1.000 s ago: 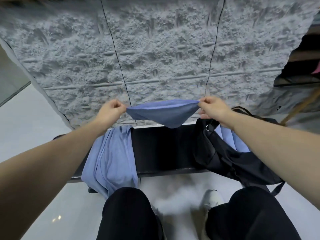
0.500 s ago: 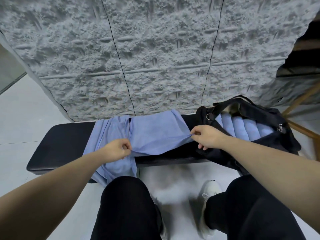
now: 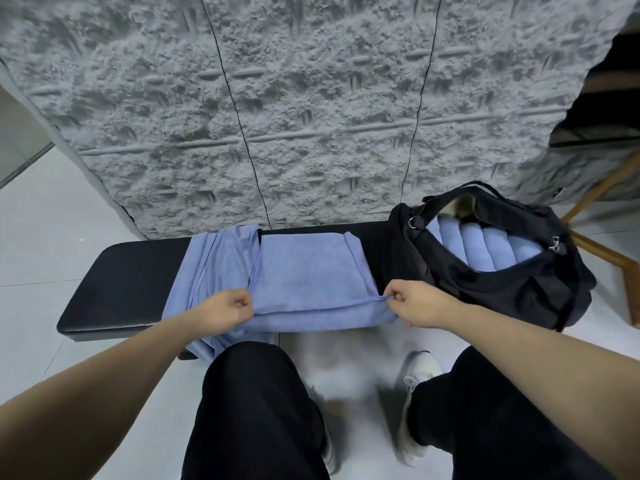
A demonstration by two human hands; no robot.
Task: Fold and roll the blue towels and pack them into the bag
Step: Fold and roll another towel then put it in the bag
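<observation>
Hands held the folded blue towel (image 3: 308, 271) at the bench's (image 3: 128, 289) front edge, left hand (image 3: 225, 306) and right hand (image 3: 415, 303) each pinching a corner. Beside it, the loose towels (image 3: 214, 271) hung over that edge and could slide off. Bag (image 3: 512, 289) looked nearly full.
</observation>
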